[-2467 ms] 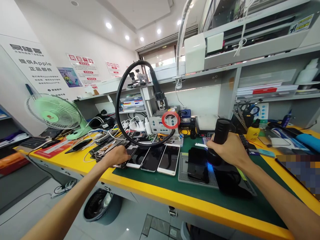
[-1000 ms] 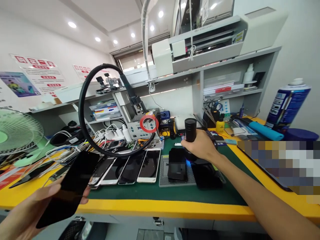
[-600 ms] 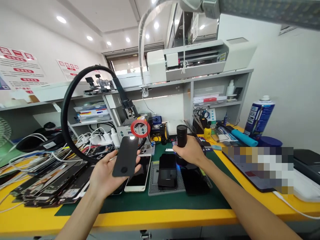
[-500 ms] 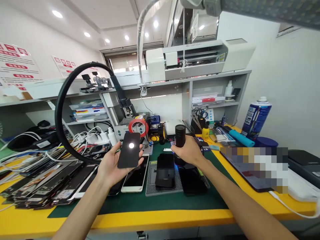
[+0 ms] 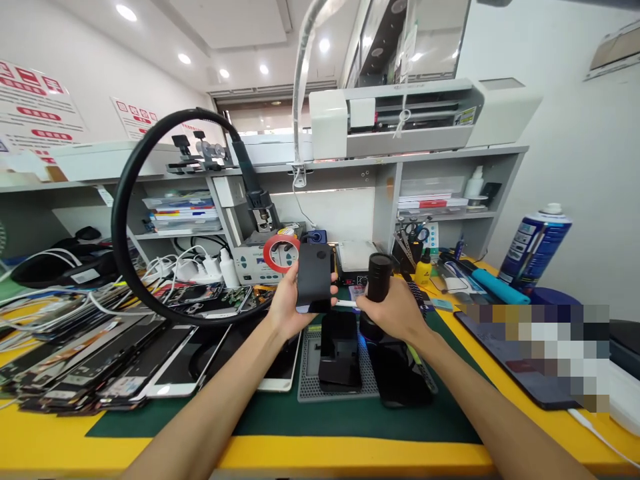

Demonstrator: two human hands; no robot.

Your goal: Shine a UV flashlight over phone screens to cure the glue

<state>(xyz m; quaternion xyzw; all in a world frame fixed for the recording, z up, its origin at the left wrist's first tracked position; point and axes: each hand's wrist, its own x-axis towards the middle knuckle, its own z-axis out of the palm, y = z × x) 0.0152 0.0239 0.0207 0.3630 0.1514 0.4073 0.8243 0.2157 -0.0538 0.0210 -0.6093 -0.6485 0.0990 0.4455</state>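
Observation:
My left hand (image 5: 289, 307) grips a dark phone (image 5: 314, 277) by its edges and holds it tilted up above the mat, its dark face toward me. A faint round mark shows near its top. My right hand (image 5: 395, 308) is wrapped around a black flashlight (image 5: 379, 277), which stands upright with its head downward. A blue-violet glow shows below it, at the upper end of a black phone (image 5: 400, 377). Between my hands, another dark phone (image 5: 340, 353) rests on a grey perforated tray (image 5: 310, 393). Left of that tray, a white-edged phone (image 5: 283, 370) is partly covered by my left wrist.
Stacked phone screens (image 5: 85, 360) fill the left of the bench. A black hose (image 5: 117, 220) loops above them. At the right are a tablet (image 5: 520, 367), a blue spray can (image 5: 535, 247) and a yellow bottle (image 5: 423, 268). A roll of red tape (image 5: 267, 253) stands behind my left hand.
My left hand has brought the phone to the right, nearer the flashlight, and turned it; the bright spot on its face is gone. My right hand keeps its grip. The whole view has shifted slightly.

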